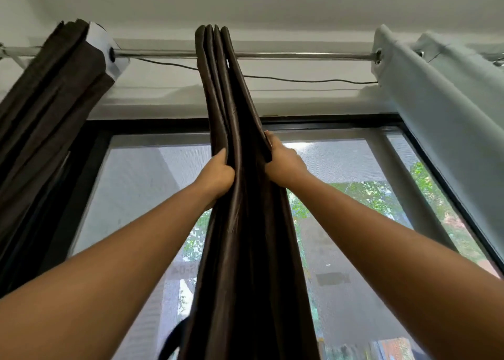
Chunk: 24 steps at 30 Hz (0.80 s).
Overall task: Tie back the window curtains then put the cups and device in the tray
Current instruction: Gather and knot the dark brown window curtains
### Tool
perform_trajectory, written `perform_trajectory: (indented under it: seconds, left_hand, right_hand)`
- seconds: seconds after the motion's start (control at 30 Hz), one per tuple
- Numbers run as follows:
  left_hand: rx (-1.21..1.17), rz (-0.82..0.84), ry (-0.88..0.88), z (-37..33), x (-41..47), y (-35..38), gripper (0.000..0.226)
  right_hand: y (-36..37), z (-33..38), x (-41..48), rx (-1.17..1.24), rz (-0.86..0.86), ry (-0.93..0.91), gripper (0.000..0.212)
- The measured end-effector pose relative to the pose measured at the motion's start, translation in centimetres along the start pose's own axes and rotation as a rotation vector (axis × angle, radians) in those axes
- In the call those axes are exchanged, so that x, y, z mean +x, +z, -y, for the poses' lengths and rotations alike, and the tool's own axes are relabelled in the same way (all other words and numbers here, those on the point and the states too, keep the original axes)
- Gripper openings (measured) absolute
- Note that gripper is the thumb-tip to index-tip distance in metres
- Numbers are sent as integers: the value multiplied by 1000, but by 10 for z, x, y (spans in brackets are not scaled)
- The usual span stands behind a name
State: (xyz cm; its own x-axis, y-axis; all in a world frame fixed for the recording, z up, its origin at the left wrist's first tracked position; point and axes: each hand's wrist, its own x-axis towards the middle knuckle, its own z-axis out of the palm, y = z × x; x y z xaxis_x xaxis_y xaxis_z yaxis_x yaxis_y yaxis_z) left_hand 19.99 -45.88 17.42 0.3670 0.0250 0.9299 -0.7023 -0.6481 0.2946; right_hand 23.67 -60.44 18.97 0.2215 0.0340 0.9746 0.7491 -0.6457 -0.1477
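Observation:
A dark brown curtain (240, 223) hangs bunched in folds from the middle of a metal rod (300, 56), in front of the window. My left hand (218, 175) grips the folds on their left side. My right hand (283, 160) grips the folds on their right side, slightly higher. Both arms reach up and forward. A second dark brown curtain (51, 108) hangs gathered at the left end of the rod. A dark loop of strap (174, 338) hangs beside the middle curtain near the bottom. Cups, device and tray are out of view.
A pale grey-white curtain (441, 119) hangs at the right end of the rod. A thin black cable (300, 80) sags below the rod. The black-framed window (354, 125) with a mesh screen shows trees and buildings outside. The white ceiling is close above.

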Motion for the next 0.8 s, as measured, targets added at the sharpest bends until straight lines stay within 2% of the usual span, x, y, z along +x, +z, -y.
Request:
perform_trajectory:
  seconds: [0.1, 0.2, 0.27, 0.37, 0.5, 0.63, 0.8]
  left_hand:
    - [-57, 9, 28, -16, -1, 23, 57]
    - [-96, -62, 6, -13, -14, 31, 51]
    - [-102, -91, 9, -6, -33, 34, 45]
    - [-107, -110, 3, 13, -73, 34, 37]
    - [-64, -202, -57, 52, -118, 32, 43]
    - [-26, -254, -64, 69, -171, 38, 50]
    - [-37, -292, -83, 79, -249, 36, 50]
  right_hand:
    - [-4, -9, -1, 378, 66, 73, 65]
    - [-5, -11, -15, 607, 277, 37, 38]
    - [-1, -8, -28, 588, 367, -37, 38]
    - [11, -14, -53, 532, 408, -80, 52]
    - [37, -18, -109, 505, 464, -109, 59]
    - [63, -11, -181, 420, 370, -186, 64]
    - [72, -19, -268, 231, 375, -137, 76]
